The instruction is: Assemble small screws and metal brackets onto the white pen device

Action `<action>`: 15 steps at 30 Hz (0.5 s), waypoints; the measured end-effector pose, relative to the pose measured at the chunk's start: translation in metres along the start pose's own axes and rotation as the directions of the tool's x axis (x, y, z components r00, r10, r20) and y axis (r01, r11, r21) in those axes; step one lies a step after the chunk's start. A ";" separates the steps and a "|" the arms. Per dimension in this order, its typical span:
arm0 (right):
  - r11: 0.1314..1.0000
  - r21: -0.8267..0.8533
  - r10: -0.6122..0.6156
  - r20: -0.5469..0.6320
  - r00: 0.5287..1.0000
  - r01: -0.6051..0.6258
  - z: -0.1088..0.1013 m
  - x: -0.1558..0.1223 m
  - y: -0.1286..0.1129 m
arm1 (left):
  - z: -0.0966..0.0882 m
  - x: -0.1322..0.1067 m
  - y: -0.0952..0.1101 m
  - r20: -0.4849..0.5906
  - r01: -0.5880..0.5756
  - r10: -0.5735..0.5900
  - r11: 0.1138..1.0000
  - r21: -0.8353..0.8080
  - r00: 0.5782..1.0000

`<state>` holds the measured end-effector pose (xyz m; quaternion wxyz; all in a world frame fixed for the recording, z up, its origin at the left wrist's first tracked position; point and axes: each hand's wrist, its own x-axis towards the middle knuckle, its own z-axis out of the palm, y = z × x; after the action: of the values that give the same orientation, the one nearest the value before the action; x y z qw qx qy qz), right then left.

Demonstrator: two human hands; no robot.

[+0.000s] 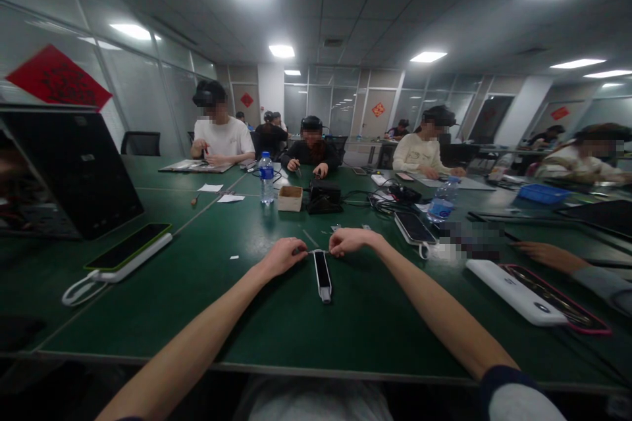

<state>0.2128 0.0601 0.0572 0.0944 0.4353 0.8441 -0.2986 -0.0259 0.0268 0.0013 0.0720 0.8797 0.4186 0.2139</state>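
Note:
Both my arms stretch forward over a green table [276,322]. My left hand [283,255] and my right hand [348,241] are closed in pinches at the far end of a slim black and white device [322,274] lying lengthwise on the table. A thin pale strip or rod runs between the two hands, right above the device's far end. What the fingers pinch is too small to name. A phone [413,227] lies just right of my right hand.
A phone on a white power bank [123,254] lies at left beside a leaning black tablet [74,168]. Another power bank [516,291] and phone lie at right near a neighbour's hand [543,253]. Water bottles [266,177], a small box [289,198], cables and several seated people fill the far side.

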 end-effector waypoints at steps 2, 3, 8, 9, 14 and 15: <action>1.000 -0.006 -0.021 -0.004 1.000 0.021 0.000 0.001 0.001 | 0.000 0.000 0.001 0.009 0.002 -0.003 1.000 0.003 1.000; 1.000 -0.011 -0.026 -0.008 1.000 0.025 0.000 0.002 0.001 | 0.000 0.000 0.001 0.012 0.004 -0.005 1.000 0.009 1.000; 0.999 -0.028 -0.023 -0.036 0.999 0.022 0.003 0.008 0.005 | 0.002 0.001 0.000 0.029 0.013 -0.015 0.999 0.042 0.999; 0.999 -0.030 -0.024 -0.043 0.999 0.023 0.004 0.009 0.005 | 0.003 0.002 0.000 0.029 0.016 -0.017 0.999 0.044 0.999; 1.000 -0.005 -0.031 -0.048 0.998 0.031 0.004 0.009 0.006 | 0.005 0.002 0.001 0.020 0.030 -0.031 0.999 0.019 0.999; 1.000 0.005 -0.029 -0.048 0.998 0.030 0.004 0.009 0.006 | 0.005 0.002 0.001 0.019 0.036 -0.036 0.999 0.009 0.999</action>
<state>0.2120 0.0667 0.0475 0.0682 0.4301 0.8516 -0.2919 -0.0214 0.0279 -0.0022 0.0759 0.8742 0.4347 0.2025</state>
